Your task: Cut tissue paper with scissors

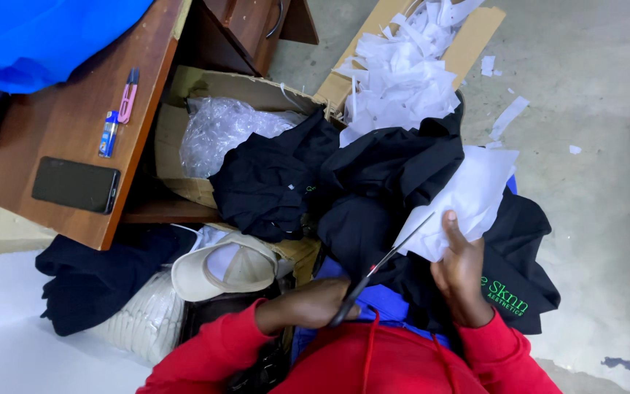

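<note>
Gripping black scissors [384, 263], the left hand [315, 303] has its fingers clamped on the handles, blades angled up to the lower edge of a white paper sheet [468, 201]. The right hand [461, 273] pinches that sheet over a black garment [373, 190]. Bare concrete floor [599, 182] lies open at right; a wooden worktop [74, 124] crowds the left.

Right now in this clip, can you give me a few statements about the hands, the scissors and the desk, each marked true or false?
1. The left hand holds black-handled metal scissors. True.
2. The right hand grips a beige cap. False: it holds a white backing sheet; the beige peaked cap lies apart.
3. A black slab phone lies on the brown wooden desk. True.
4. The cardboard box holds blue cloth. False: white paper scraps.
</note>
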